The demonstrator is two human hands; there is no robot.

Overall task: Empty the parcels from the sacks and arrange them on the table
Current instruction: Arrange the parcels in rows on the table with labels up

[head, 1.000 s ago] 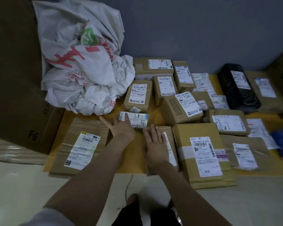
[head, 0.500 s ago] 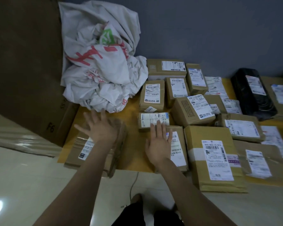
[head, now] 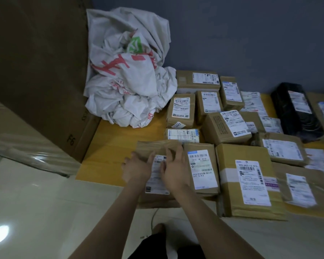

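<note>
A flat brown parcel (head: 158, 146) with a white label lies at the front of the yellow table (head: 108, 146), tight against a neighbouring labelled parcel (head: 202, 169). My left hand (head: 137, 170) rests on its left part, fingers lying over the top. My right hand (head: 174, 169) rests on its right part with the fingers spread loosely. Several more brown parcels fill the table to the right, the largest at the front (head: 247, 180). A crumpled white sack (head: 127, 86) with red print sits at the table's back left.
A big cardboard box (head: 36, 62) stands to the left of the table, with another wrapped box (head: 26, 139) below it. A black wrapped parcel (head: 295, 111) lies at the back right. Bare yellow tabletop shows in front of the sack. Pale floor tiles (head: 45, 212) are below.
The flat parcel has slid right from the table's left part to sit against the labelled parcel. My right hand left that neighbour and now rests on the flat parcel with my left.
</note>
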